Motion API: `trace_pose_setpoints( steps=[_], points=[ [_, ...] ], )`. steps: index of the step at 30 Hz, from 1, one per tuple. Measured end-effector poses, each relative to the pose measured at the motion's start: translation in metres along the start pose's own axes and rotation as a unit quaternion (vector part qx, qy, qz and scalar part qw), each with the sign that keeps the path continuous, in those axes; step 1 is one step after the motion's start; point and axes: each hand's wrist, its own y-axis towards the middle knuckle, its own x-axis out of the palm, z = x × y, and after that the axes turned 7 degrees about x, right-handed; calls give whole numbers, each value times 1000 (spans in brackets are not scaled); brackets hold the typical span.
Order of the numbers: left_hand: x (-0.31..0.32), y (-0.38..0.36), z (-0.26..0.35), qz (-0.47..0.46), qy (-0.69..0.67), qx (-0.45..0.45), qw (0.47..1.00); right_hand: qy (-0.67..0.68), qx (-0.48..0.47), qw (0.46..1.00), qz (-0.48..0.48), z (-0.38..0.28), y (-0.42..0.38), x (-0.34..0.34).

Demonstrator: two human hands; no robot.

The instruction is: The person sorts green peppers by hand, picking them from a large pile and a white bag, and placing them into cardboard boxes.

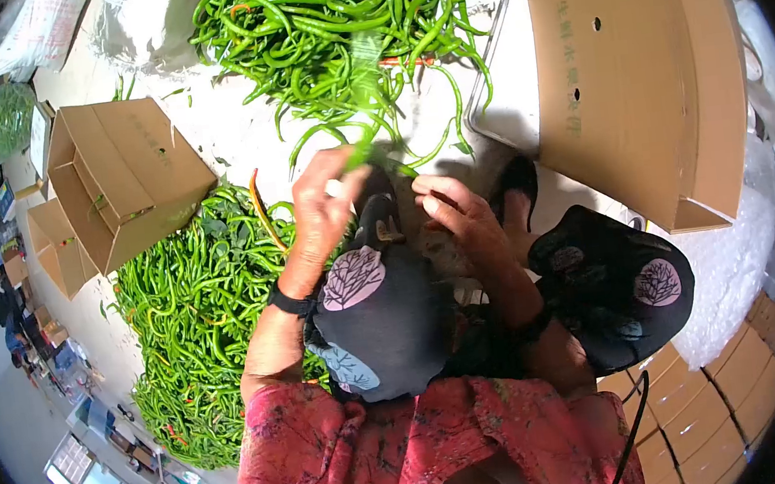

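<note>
My left hand (326, 196) is closed on green chili peppers (362, 153) that are smeared by motion. Its back faces me, and a small white patch shows at the fingers. Close by on the right, my right hand (462, 210) has thumb and forefinger pinched together. A green pepper end (407, 172) shows at its fingertips; the rest of that pepper is blurred. Just beyond both hands lies a large heap of long green chili peppers (328, 31) on the pale floor, a few red ones among them. A second, wide pepper heap (198, 328) spreads to my left.
An open cardboard box (138, 159) stands at the left beside the wide heap. A large cardboard box (616, 76) is at the right, next to a pale tray (499, 88). White sacks (148, 26) lie at the back left. Stacked cartons (697, 398) and bubble wrap (723, 292) are at the lower right.
</note>
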Motion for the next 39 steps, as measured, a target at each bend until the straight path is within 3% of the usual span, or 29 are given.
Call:
trace_pose_setpoints(
  steps=[3,4,6,7,9,10,11,13,14,16,17,19,21,23,25,30,37,38,39],
  points=[
    [19,-2,-1,-160,-47,64,984,7,-27,999,18,0,4,4],
    [20,0,-3,-158,-46,62,984,21,-15,1000,7,3,7,2],
    [19,11,-2,-273,-83,71,956,121,-21,992,-25,19,15,-1],
    [19,9,-5,-272,-83,70,956,120,-20,992,-26,26,18,-3],
    [27,2,-19,-289,-189,-91,934,202,12,973,111,27,24,-7],
    [41,-11,-41,-171,-273,-189,928,202,10,973,114,23,26,-8],
    [44,-3,-51,-125,-168,-196,958,200,15,970,140,12,22,-6],
    [60,9,-81,-25,-168,-273,947,196,24,966,168,11,20,-7],
    [69,20,-92,-25,-169,-274,946,190,17,971,143,17,21,-11],
    [87,44,-111,12,-289,-387,875,183,9,976,118,19,22,-13],
    [95,51,-121,12,-290,-386,876,172,7,977,125,15,21,-11],
    [111,57,-144,1,-436,-450,779,162,5,977,136,11,21,-13],
    [108,54,-144,-7,-475,-439,763,160,13,978,137,8,20,-14],
    [84,47,-120,17,-542,-457,705,174,21,975,140,6,21,-14],
    [51,34,-123,4,-563,-443,697,186,35,972,139,11,22,-12],
    [13,26,-109,-30,-466,-454,759,173,56,977,114,14,23,-7],
    [25,18,-100,-19,-358,-438,824,114,64,985,109,10,18,-3],
    [31,12,-116,-11,-337,-417,844,115,67,986,102,13,18,-3],
    [29,15,-126,-74,-145,-312,936,115,70,986,94,17,18,-4]
  ],
)
